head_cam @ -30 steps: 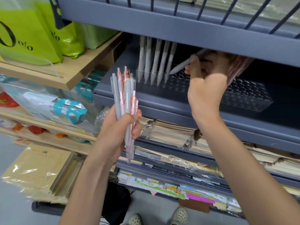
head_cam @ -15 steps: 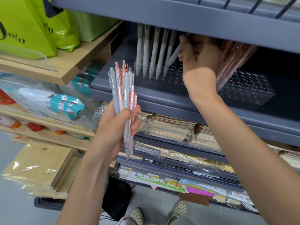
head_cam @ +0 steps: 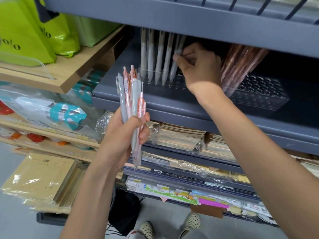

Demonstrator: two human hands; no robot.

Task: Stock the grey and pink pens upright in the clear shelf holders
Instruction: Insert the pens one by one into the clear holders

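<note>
Your left hand [head_cam: 124, 133] grips bundle of grey and pink pens [head_cam: 131, 100], long axes near vertical, below-left of clear holder [head_cam: 174, 83]. Grey row [head_cam: 155, 57] stands upright in holder. Your right hand [head_cam: 198, 66], nearer one, pinches end grey pen [head_cam: 179, 44] at row's right. Pink pens [head_cam: 241, 64] lean just right of that hand.

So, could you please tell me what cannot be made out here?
Head view only.
Tops of the standing grey pens: cut off by the upper shelf edge.
Holes of the clear holder behind the right hand, which pinches a grey pen: hidden by that hand.
Number of pink pens at the right: blurred together, tops behind the shelf edge.
Print on the pen bunch in the left hand's grip: too small.
</note>
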